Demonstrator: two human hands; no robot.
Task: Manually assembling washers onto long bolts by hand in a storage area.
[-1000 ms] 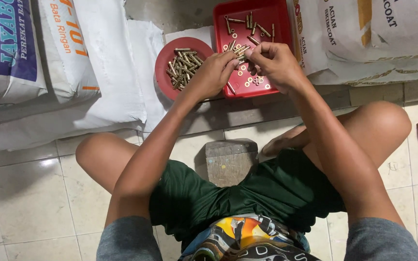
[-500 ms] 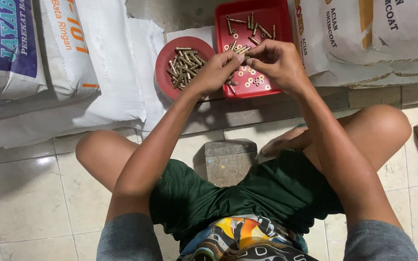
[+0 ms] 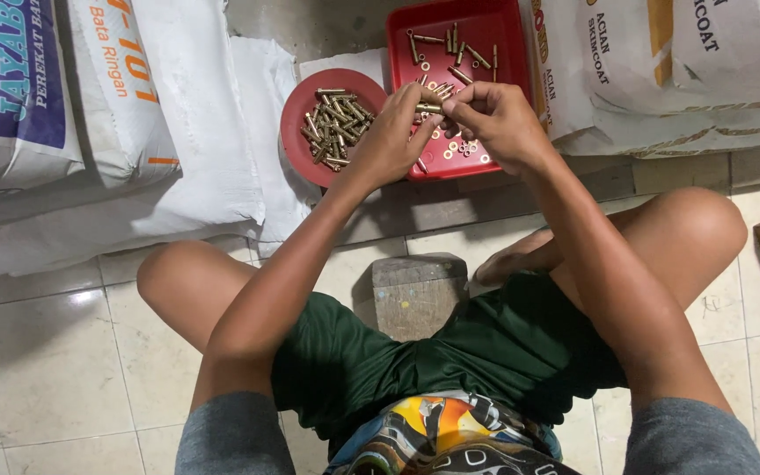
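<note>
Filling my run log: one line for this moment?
left hand: holds brass bolt | right hand: pinches same bolt | over red tray | round red dish beside

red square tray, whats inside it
The red square tray holds loose brass bolts near its far end and small washers near its front. The left hand and right hand cover the middle, so whatever lies there is hidden.
</note>
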